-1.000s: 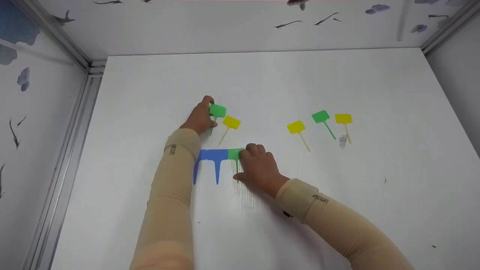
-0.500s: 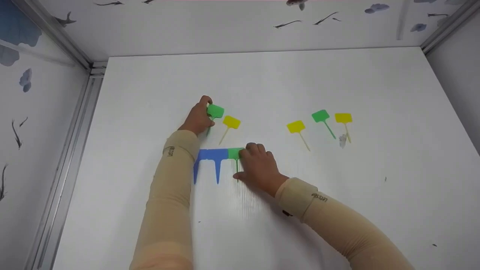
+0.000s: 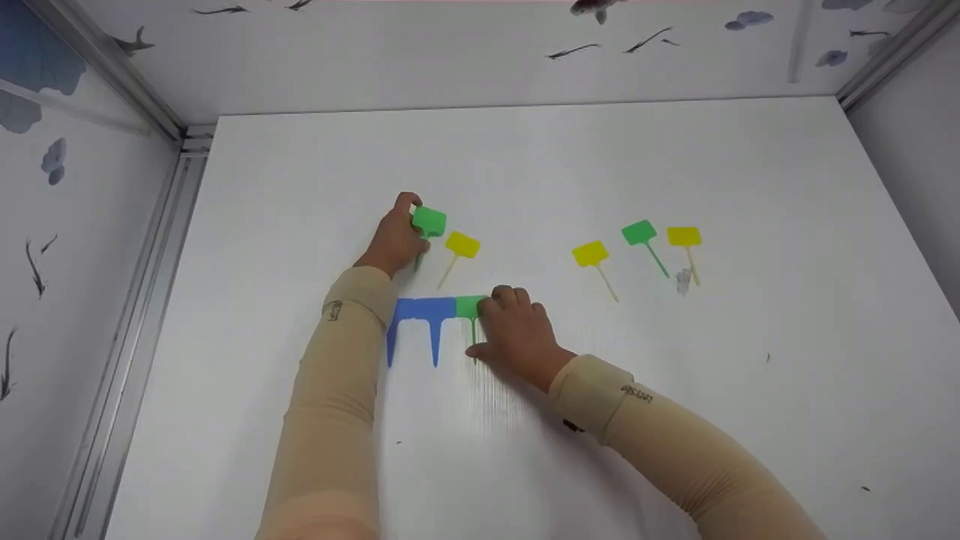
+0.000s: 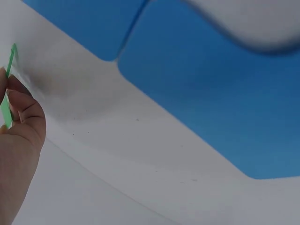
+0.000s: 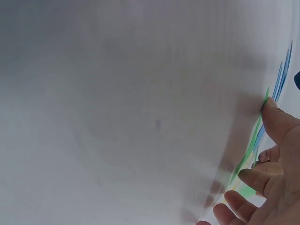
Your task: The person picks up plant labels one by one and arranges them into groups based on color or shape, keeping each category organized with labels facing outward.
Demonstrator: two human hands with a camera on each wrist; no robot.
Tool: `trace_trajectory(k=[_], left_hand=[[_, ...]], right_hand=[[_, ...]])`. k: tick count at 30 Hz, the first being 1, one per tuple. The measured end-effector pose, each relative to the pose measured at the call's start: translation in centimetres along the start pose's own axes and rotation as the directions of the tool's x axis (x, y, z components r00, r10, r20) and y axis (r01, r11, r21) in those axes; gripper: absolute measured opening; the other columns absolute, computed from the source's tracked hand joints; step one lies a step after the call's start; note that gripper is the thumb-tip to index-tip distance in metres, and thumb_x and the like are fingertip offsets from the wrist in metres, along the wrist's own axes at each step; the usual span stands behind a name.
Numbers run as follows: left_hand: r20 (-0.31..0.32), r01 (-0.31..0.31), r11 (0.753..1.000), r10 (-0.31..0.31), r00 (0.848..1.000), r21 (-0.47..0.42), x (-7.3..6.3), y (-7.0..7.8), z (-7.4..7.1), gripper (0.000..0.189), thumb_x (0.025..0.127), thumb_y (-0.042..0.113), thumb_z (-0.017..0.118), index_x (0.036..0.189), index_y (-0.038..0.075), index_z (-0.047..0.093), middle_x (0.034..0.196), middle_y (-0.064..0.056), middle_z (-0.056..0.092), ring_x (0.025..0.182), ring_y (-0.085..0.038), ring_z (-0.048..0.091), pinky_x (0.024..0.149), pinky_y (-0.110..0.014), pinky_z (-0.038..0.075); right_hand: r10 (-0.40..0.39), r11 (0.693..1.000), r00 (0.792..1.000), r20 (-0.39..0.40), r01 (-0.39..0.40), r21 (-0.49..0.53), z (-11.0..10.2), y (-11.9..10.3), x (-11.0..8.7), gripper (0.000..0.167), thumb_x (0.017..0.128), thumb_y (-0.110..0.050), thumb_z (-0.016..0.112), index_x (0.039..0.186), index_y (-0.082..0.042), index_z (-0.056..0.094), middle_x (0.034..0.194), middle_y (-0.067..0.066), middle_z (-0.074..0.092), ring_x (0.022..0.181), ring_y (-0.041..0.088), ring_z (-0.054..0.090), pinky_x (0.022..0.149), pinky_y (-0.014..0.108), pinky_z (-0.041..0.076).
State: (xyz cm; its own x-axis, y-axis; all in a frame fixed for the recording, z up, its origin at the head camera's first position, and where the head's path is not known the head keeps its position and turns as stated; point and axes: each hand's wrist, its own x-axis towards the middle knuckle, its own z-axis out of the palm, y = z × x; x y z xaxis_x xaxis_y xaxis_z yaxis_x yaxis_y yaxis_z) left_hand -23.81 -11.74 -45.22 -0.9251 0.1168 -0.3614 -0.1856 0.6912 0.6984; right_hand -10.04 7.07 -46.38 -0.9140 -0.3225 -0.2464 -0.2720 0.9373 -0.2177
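In the head view, my left hand (image 3: 391, 238) pinches a green T-shaped plant label (image 3: 429, 222) by its left edge, its stem pointing down. The left wrist view shows curled fingers around this label. A yellow plant label (image 3: 463, 244) lies just right of it. Below, blue plant labels (image 3: 433, 307) stand side by side in a row, partly behind my left forearm. Against their right end sits another green plant label (image 3: 470, 306). My right hand (image 3: 523, 334) holds that one, fingertips on its plate and thumb (image 5: 276, 119) at the stem.
To the right on the white board (image 3: 525, 165) lie a yellow label (image 3: 591, 254), a green label (image 3: 640, 232) and another yellow label (image 3: 684, 236). A grey smudge (image 3: 682, 281) is beside the last. Walls with metal-framed corners surround the board.
My left hand has shifted slightly left with the green plant label, widening the gap to the yellow one. My right hand stays where it was on the other green plant label.
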Motion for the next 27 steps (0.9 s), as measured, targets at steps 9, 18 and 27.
trace_trajectory(k=[9,18,27], left_hand=[[-0.033,-0.003,0.991,-0.001,0.999,-0.133,-0.7,0.2,-0.3,0.064,0.090,0.000,0.064,0.141,0.015,0.029,0.116,-0.013,0.050,0.104,-0.024,0.050,0.096,-0.034,0.044],[-0.047,-0.046,0.978,0.037,0.998,-0.203,-1.6,-0.3,-0.3,0.064,0.088,-0.001,0.065,0.140,0.015,0.031,0.113,-0.013,0.050,0.100,-0.026,0.053,0.089,-0.034,0.047],[-0.071,-0.059,0.978,0.046,0.996,-0.199,-2.6,-0.5,-0.5,0.064,0.088,0.000,0.066,0.140,0.013,0.031,0.113,-0.014,0.050,0.099,-0.026,0.054,0.088,-0.035,0.047]], right_hand=[[0.020,1.000,1.000,0.007,-0.020,-0.005,-0.1,0.1,-0.1,0.067,0.079,-0.053,0.073,0.128,-0.011,0.053,0.130,0.010,0.048,0.116,0.027,0.042,0.090,0.042,0.044],[0.005,1.000,1.000,-0.027,-0.005,-0.003,0.0,0.3,-0.3,0.065,0.080,-0.049,0.074,0.126,-0.008,0.054,0.130,0.012,0.048,0.117,0.029,0.043,0.088,0.044,0.046],[0.015,1.000,1.000,-0.006,-0.015,-0.010,0.0,0.1,-0.2,0.067,0.081,-0.051,0.073,0.130,-0.009,0.052,0.132,0.011,0.047,0.118,0.028,0.042,0.091,0.043,0.045]])
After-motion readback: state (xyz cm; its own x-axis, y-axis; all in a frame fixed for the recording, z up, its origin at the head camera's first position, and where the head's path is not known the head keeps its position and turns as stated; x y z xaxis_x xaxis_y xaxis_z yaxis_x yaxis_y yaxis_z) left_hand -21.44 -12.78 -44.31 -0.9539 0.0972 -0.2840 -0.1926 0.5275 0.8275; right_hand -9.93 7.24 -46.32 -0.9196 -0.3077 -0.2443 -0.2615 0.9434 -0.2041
